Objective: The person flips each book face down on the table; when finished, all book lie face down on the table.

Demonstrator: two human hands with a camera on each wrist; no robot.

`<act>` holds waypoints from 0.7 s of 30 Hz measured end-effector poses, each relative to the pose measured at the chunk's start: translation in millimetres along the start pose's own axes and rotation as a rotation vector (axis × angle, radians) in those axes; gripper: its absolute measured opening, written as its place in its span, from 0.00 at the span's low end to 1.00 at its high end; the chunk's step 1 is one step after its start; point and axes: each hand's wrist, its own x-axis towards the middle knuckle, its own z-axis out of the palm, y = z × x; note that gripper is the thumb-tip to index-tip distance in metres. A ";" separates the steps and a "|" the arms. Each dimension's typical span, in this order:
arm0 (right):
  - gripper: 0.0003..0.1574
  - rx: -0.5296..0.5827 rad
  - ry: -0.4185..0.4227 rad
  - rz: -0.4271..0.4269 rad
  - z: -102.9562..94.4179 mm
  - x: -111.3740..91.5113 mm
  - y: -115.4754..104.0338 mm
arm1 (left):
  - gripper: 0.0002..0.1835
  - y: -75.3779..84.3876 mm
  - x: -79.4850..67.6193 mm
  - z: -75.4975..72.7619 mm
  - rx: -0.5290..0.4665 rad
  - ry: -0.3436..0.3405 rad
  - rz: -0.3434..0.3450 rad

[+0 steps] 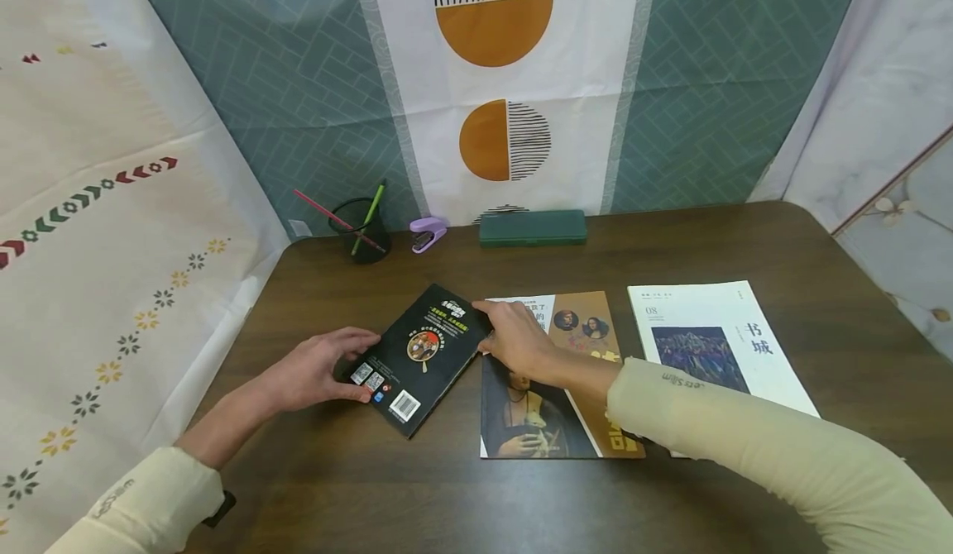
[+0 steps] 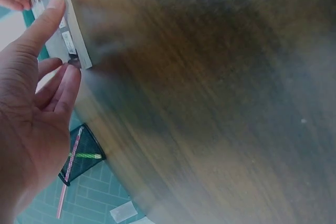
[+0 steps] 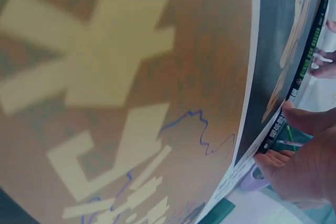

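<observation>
A black book (image 1: 454,351) with a barcode and a round magnifier picture on its cover lies at a slant in the head view. At its left edge my left hand (image 1: 316,368) pinches it, thumb over the cover and fingers curled at the edge, as the left wrist view shows. My right hand (image 1: 524,343) grips the upper right corner; in the right wrist view its thumb is against the book's spine (image 3: 307,56). Beneath my right forearm lies a brown and white art book (image 1: 539,422), partly covered by the hand.
Right of the art book lies a white book (image 1: 688,310) with a dark picture, partly under my right sleeve. Along the table's back edge stand a black mesh pen cup (image 1: 370,244) with pencils, a purple stapler (image 1: 428,233) and a green case (image 1: 532,229).
</observation>
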 end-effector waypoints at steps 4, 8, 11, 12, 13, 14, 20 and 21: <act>0.41 -0.002 -0.011 -0.003 -1.0 2.4 2.1 | 0.49 2.9 -1.5 2.2 -0.005 -0.017 -0.008; 0.40 0.008 -0.028 -0.027 -2.2 4.5 3.8 | 0.52 4.6 -2.2 3.2 0.000 -0.018 -0.003; 0.39 0.035 -0.058 -0.050 -3.8 6.7 5.7 | 0.54 6.2 -2.8 3.2 0.017 -0.030 0.002; 0.39 0.044 -0.068 -0.061 -4.4 8.0 6.4 | 0.55 6.9 -3.2 3.0 0.020 -0.035 0.000; 0.39 0.053 -0.086 -0.066 -5.1 9.6 7.4 | 0.56 7.3 -3.8 2.9 0.020 -0.039 -0.005; 0.40 0.058 -0.105 -0.068 -5.9 11.4 8.4 | 0.57 7.4 -4.3 2.8 0.020 -0.042 -0.009; 0.40 0.014 -0.164 -0.092 -10.4 22.8 14.5 | 0.56 5.9 -6.5 3.1 0.018 -0.029 0.017; 0.39 0.007 -0.170 -0.101 -10.7 24.4 15.0 | 0.56 6.0 -6.8 3.3 0.023 -0.024 0.024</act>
